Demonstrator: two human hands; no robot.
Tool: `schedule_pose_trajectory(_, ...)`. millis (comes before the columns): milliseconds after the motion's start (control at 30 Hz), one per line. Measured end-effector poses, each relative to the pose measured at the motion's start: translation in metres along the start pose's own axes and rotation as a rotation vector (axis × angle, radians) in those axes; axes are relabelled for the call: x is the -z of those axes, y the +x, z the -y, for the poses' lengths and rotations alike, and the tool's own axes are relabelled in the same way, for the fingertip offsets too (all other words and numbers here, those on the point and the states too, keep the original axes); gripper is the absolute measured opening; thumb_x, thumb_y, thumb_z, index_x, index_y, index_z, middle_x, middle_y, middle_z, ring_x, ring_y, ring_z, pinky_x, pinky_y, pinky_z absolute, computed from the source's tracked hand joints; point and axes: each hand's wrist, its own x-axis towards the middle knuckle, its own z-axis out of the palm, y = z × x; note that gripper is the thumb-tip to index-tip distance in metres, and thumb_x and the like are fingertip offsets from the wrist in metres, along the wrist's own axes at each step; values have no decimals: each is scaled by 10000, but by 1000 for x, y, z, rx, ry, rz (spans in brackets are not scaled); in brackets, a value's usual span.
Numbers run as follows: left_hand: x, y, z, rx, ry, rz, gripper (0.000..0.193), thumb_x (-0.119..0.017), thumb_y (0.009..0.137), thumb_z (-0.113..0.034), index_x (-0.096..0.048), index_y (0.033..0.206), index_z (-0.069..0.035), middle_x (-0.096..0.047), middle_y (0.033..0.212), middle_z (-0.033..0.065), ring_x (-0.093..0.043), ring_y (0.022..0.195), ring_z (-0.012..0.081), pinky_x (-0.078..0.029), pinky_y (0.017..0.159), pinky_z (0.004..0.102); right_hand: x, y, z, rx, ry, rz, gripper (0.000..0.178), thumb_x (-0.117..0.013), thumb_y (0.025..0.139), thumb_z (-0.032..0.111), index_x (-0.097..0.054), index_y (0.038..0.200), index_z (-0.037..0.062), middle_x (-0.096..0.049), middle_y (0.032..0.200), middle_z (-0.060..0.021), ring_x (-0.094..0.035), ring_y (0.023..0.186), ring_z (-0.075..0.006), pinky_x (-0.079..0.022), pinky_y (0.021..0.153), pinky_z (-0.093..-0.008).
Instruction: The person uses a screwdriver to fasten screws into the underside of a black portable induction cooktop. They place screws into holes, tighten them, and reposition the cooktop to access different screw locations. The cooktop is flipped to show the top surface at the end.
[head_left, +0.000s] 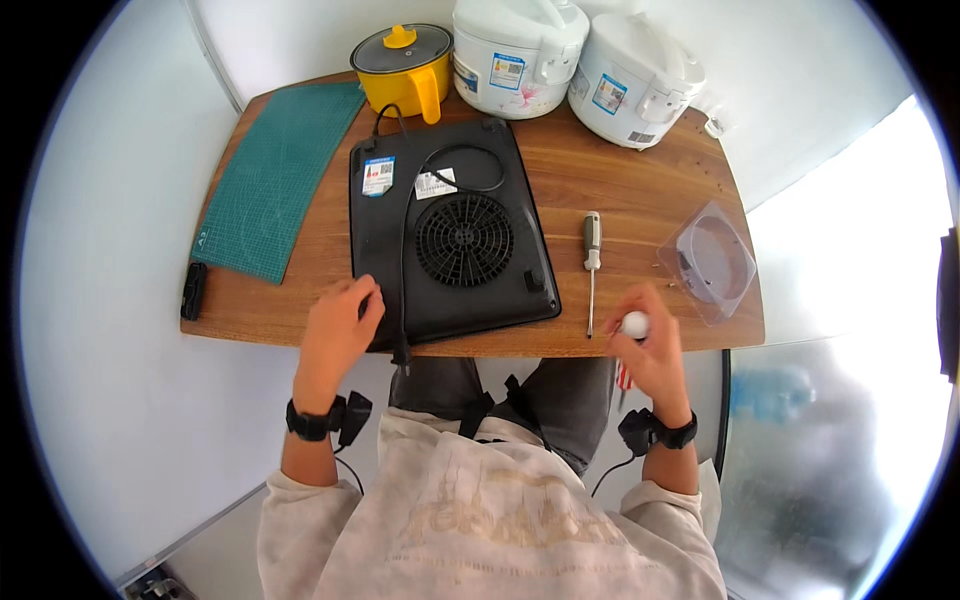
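A black induction cooker (375,240) lies underside up on the table, showing its round fan grille (464,240). Its black power cord (403,270) loops over the back, and the plug hangs at the front edge. My left hand (340,325) is at the cooker's near left corner, fingers curled together; what is between them, if anything, is hidden. At the table's front edge, my right hand (650,345) is closed around a screwdriver (634,324) with a white rounded butt and red-and-white striped handle, shaft toward me. A grey-and-white screwdriver (592,240) lies left of that hand.
A clear plastic tray (715,260) sits right, with tiny pieces beside it. A green cutting mat (275,175) and small black object (194,291) are left. Along the back stand a yellow pot (390,88) and two white rice cookers (515,50), (630,85).
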Motion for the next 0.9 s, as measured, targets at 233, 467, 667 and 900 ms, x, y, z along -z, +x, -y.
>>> schedule_pose_trajectory(233,16,-1,-24,-48,82,79,221,-650,988,-250,-575,904,-60,-610,811,159,-639,736,409,-493,604,483,-26,12,-27,-128,-269,347,425,-644,826,48,-621,1248,-1,-743,861,-107,-712,655,-237,-576,632,-350)
schedule_pose_trajectory(467,20,3,-33,-109,132,143,217,-675,971,-265,-590,889,-83,-588,732,160,-623,636,411,-483,544,489,-28,38,-23,-320,-155,387,340,-664,844,96,-683,1158,-31,-744,846,-92,-713,681,-204,-574,684,-323)
schedule_pose_trajectory(667,27,23,-51,-118,172,337,197,-709,955,-278,-681,1035,-101,-661,781,126,-651,664,366,-493,565,441,-16,81,-26,-463,-127,419,401,-623,847,48,-631,1228,-76,-759,938,-88,-697,692,-142,-575,659,-286)
schedule_pose_trajectory(900,16,37,-56,-169,45,433,516,-714,927,-126,-627,1429,-214,-597,892,99,-618,801,292,-509,705,407,-26,131,-36,-473,-203,465,876,-636,840,123,-218,1557,-157,-724,793,-130,-712,664,-200,-570,647,-324)
